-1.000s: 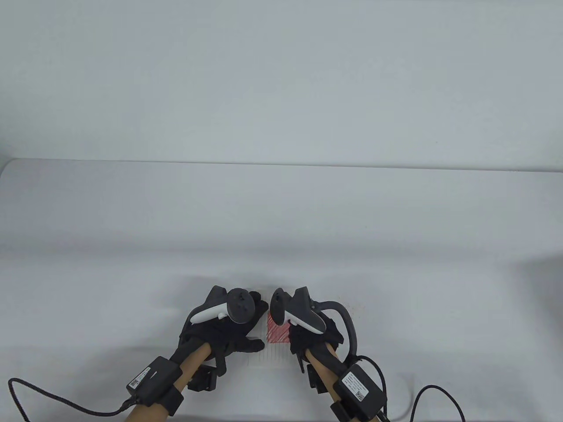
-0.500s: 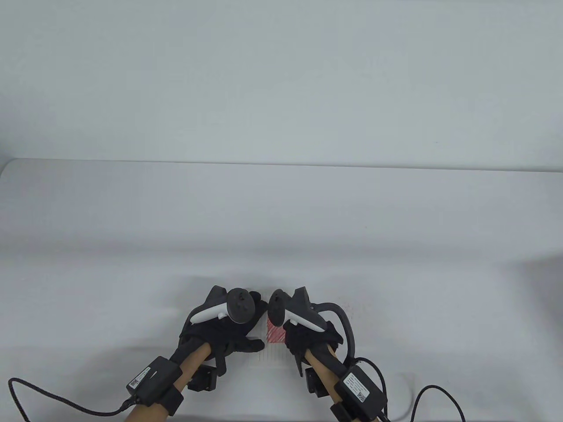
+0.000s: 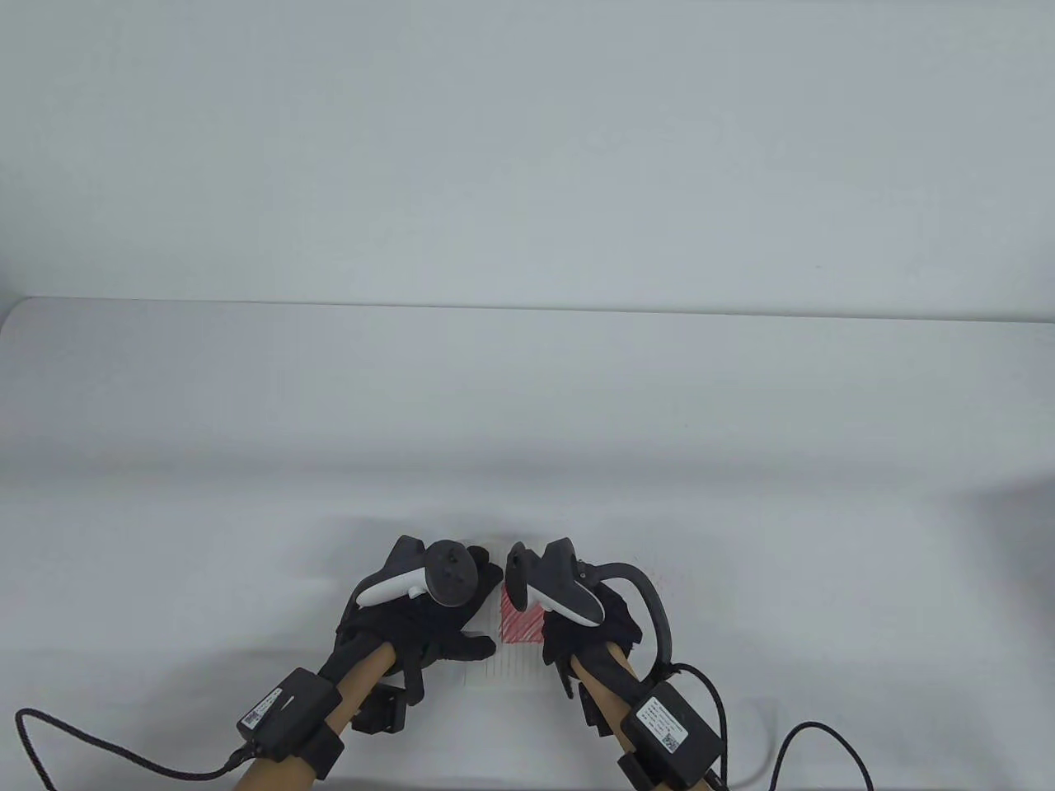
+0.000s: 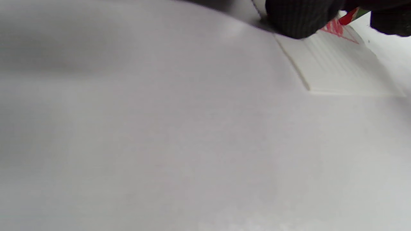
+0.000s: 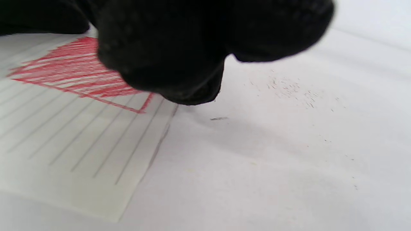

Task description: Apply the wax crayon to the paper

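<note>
Paper (image 3: 513, 659) is lying flat on the white worktop (image 3: 527, 428), near its front edge and between my two hands. It is a small ruled sheet, its thin grey lines running across it in the right wrist view (image 5: 74, 141). A red crayon patch (image 3: 519, 624) is filling the far part of the sheet: close, slanting strokes inside a red outline, with bare paper showing between the strokes (image 5: 74, 72). The near part of the sheet is carrying only the ruled lines.

My left hand (image 3: 429, 614) is resting on the left side of the paper, fingers (image 3: 474, 647) lying flat and spread along the sheet's edge, pressing it down. My right hand (image 3: 589, 626) is sitting at the sheet's right edge, beside the red patch. In the left wrist view a red crayon (image 4: 348, 16) is showing its tip between my gloved right fingers (image 4: 390, 24), pointing down at the coloured patch; how tightly they are curling round it I cannot tell. Small dark specks (image 5: 289, 88) are scattering over the worktop just right of the paper.
</note>
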Tool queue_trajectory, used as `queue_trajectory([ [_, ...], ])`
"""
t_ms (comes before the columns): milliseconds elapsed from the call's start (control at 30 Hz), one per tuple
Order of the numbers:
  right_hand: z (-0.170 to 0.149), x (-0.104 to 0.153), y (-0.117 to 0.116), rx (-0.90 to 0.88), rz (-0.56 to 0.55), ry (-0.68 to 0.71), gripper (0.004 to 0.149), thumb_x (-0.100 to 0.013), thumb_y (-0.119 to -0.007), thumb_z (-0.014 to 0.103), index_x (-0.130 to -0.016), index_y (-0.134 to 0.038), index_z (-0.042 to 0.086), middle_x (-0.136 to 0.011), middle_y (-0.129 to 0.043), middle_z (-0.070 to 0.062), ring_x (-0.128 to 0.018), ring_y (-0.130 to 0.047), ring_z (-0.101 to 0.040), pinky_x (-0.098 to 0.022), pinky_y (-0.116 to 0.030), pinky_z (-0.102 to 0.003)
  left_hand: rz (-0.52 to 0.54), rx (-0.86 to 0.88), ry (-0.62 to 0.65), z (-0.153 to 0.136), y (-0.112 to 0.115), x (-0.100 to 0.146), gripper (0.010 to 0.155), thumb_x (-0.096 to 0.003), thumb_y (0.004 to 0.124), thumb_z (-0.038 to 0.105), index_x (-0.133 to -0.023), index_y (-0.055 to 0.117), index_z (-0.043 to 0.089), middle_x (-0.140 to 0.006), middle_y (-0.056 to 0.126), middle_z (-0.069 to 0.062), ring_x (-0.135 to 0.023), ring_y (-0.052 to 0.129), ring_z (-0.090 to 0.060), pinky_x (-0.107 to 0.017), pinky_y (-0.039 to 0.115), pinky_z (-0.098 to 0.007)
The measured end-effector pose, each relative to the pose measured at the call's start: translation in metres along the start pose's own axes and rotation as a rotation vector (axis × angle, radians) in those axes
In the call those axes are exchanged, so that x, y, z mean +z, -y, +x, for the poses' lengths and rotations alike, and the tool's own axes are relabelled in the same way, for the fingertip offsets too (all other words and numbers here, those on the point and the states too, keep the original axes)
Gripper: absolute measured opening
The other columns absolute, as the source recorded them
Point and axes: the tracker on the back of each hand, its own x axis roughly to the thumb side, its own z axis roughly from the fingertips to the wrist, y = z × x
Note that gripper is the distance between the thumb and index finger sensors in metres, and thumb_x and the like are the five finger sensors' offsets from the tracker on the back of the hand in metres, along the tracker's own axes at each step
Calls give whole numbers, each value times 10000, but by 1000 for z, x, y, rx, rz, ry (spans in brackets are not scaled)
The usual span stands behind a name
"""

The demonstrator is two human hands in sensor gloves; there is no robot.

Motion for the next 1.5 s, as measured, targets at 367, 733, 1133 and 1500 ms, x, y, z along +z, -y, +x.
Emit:
queue_trajectory([
  [367,-1,-1,-3,-124,133,54,406,-517,-772,303,-841,-813,63,-495,-1009,-84,-113,-959,5,-96,-866,-213,0,1,0,0,0,0,894,-531,608,593,-1043,-107,427,-1087,-244,169,-1012,-288,-162,-679,-197,-536],
  [733,-1,-2,-4,-124,120,11,402,-518,-774,294,-833,-814,48,-482,-1007,-100,-112,-960,-12,-95,-862,-228,0,0,0,0,0,0,895,-532,608,593,-1043,-107,425,-1087,-243,168,-1013,-288,-161,-680,-196,-537],
  [1133,2,-2,-2,10,51,-93,400,-519,-768,294,-834,-815,52,-483,-1005,-99,-116,-959,-11,-98,-862,-229,0,-1,-1,0,0,0,894,-531,608,593,-1043,-105,426,-1087,-241,168,-1013,-286,-165,-680,-195,-537],
  [1500,0,-2,-2,-22,103,-52,402,-520,-765,299,-838,-811,57,-489,-1005,-92,-119,-959,-4,-101,-865,-223,0,-3,-1,0,0,0,895,-531,607,594,-1044,-107,426,-1088,-242,167,-1014,-286,-166,-681,-194,-538],
])
